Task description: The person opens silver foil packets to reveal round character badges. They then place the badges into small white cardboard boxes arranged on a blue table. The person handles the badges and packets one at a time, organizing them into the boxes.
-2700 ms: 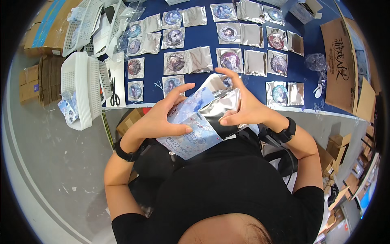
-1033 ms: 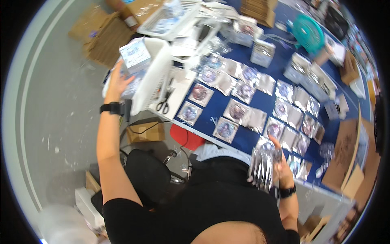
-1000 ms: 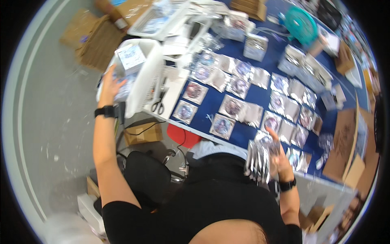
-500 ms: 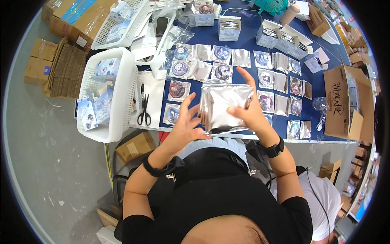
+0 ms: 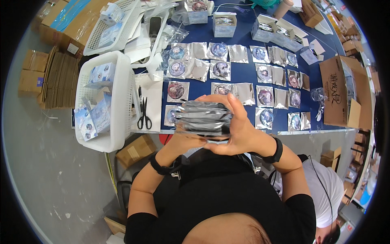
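Presently, both hands hold a thick stack of silver packets (image 5: 205, 118) before the body, above the near edge of the blue table (image 5: 243, 73). The right hand (image 5: 240, 131) is closed around its right end, the thumb below and the index finger above, so the stack is pinched between them. The left hand (image 5: 185, 141) lies against the lower left side; its fingers are mostly hidden, and I cannot tell how firmly they press. The packet edges look somewhat blurred.

Just behind the stack, packets with round badges (image 5: 178, 91) lie in rows, many beside plain silver ones. To the left, black scissors (image 5: 144, 110) rest on white paper (image 5: 155, 103), near a white basket (image 5: 118, 134) which contains light blue boxes (image 5: 101, 75). On the far right stands an open cardboard box (image 5: 331, 91).
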